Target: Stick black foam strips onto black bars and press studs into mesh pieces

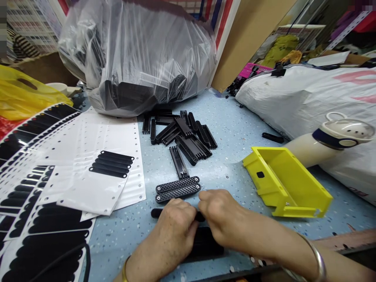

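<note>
My left hand (176, 225) is closed on a slim black bar with rounded ends (156, 213), one end sticking out to its left. On the bar's other end, my right hand (221, 215) pinches with its fingers bent. Most of the bar is hidden behind the hands. Beneath them lie dark flat pieces (205, 243), partly covered. Just beyond the hands, two black bars with a crosshatched face and round metal ends (178, 188) rest side by side. A slotted black bar (179, 162) points away from them, toward a loose pile of similar bars (188, 137).
Sheets of black rounded strips (47, 250) cover the left side, with a white sheet holding several strips (111, 164). A yellow bin (293, 184) and a cream bottle (305, 147) stand right. A large clear plastic bag (141, 58) sits at the back.
</note>
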Demonstrator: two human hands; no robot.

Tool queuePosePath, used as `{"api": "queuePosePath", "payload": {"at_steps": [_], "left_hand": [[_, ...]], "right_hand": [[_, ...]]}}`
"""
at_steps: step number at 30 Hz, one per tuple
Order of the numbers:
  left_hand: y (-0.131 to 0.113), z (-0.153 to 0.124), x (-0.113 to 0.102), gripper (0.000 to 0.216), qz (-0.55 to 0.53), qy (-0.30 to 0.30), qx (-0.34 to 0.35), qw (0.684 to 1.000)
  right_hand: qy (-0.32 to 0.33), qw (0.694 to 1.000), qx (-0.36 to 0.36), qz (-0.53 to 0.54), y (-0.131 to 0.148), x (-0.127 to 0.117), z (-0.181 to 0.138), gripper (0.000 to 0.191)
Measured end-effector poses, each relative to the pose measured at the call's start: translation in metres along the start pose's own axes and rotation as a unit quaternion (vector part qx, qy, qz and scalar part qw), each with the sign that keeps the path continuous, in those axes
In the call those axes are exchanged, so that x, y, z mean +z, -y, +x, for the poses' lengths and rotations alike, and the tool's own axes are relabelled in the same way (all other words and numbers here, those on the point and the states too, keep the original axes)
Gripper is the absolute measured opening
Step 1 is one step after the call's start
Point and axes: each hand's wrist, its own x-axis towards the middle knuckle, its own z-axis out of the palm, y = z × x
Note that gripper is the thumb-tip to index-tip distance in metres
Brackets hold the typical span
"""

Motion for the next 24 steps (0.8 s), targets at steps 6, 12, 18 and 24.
{"api": "queuePosePath", "payload": {"at_steps": [6,12,18,24], "left_hand": [[-0.004,0.004,-0.006,0.012,-0.003,0.035,-0.043,0.998],[-0.004,0.005,-0.005,0.015,0.013,0.039,-0.052,0.998],[-0.002,0.005,-0.004,0.013,0.023,0.042,-0.051,0.998],[-0.002,0.004,-0.003,0.011,0.016,0.045,-0.063,0.997]], "right_hand": [[0.148,0.939,0.158,0.268,-0.022,-0.01,0.029,0.018],[0.154,0.913,0.174,0.336,-0.026,-0.004,0.029,0.012],[0.065,0.956,0.131,0.254,-0.029,-0.009,0.009,0.013],[-0.032,0.983,0.086,0.159,-0.021,-0.006,-0.012,0.015]]}}
